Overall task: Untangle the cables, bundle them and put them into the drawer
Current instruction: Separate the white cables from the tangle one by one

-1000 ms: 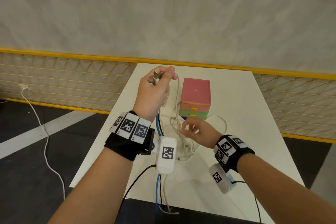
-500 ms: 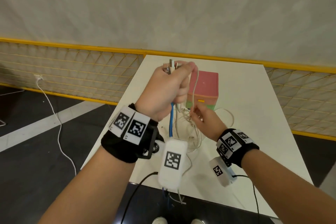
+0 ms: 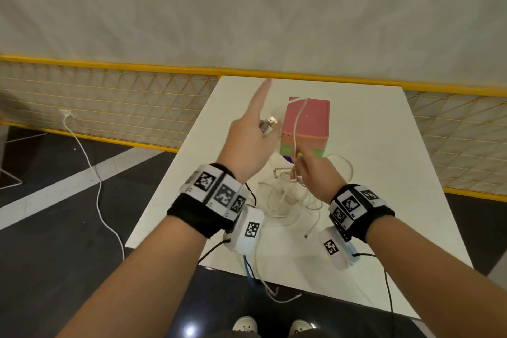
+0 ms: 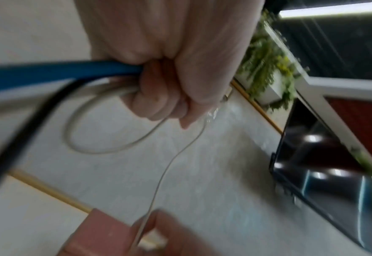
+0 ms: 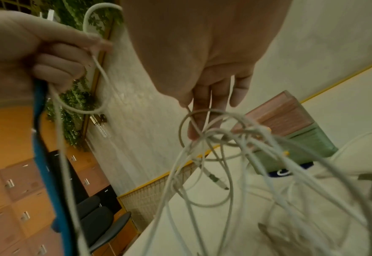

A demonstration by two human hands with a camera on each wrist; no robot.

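My left hand (image 3: 252, 143) is raised over the white table (image 3: 378, 151), index finger pointing up. Its other fingers (image 4: 158, 97) curl round a blue cable (image 4: 49, 72) and white cables, with a metal USB plug (image 3: 268, 124) sticking out. One thin white cable (image 3: 295, 121) arches from that hand down to my right hand (image 3: 310, 170), which pinches it. The right hand's fingertips (image 5: 193, 128) sit just above the tangle of white cables (image 3: 288, 197) on the table. A small drawer box (image 3: 307, 123), pink over orange and green, stands behind the hands.
A yellow-framed mesh fence (image 3: 137, 107) runs behind and beside the table. A white lead (image 3: 87, 156) trails over the dark floor at left. The blue cable's end (image 3: 248, 269) hangs over the table's near edge, above my shoes (image 3: 244, 324).
My left index finger has straightened out of the fist. The right hand has risen a little towards the drawer box, and the thin white cable now arches between the two hands.
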